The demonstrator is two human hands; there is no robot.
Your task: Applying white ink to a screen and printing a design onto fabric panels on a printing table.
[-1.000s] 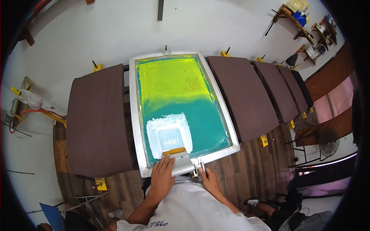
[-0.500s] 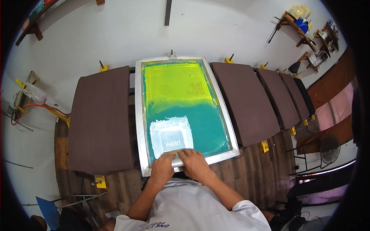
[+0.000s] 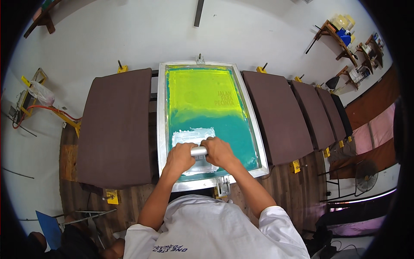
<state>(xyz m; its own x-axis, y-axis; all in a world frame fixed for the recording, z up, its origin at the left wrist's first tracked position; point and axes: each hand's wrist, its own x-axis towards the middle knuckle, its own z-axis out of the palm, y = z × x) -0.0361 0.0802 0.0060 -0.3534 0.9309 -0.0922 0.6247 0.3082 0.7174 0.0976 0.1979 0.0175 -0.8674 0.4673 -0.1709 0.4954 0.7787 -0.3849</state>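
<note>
Both hands grip a squeegee with a silver handle (image 3: 199,151), my left hand (image 3: 180,158) at one end and my right hand (image 3: 218,152) at the other. Its blade is hidden beneath the handle and my fingers. It stands over a patch of white ink (image 3: 193,134) on the near left part of a screen-printing screen (image 3: 228,134). The mesh is teal in the near half and yellow-green in the far half, with dark lettering at the far right. An aluminium frame (image 3: 162,129) surrounds it. My hands partly cover the printed design under the ink.
Brown cloth-covered boards stand on the left (image 3: 116,129) and on the right (image 3: 278,116), several in a row. Yellow clamps (image 3: 113,197) sit at their ends. A fan (image 3: 366,176) is at the right, wall shelves (image 3: 338,41) above. Someone in dark clothing (image 3: 79,241) is at the lower left.
My hands have pushed the squeegee away from the near frame edge, onto the white ink. The near hinge or clamp plate now shows. The whole view has shifted slightly.
</note>
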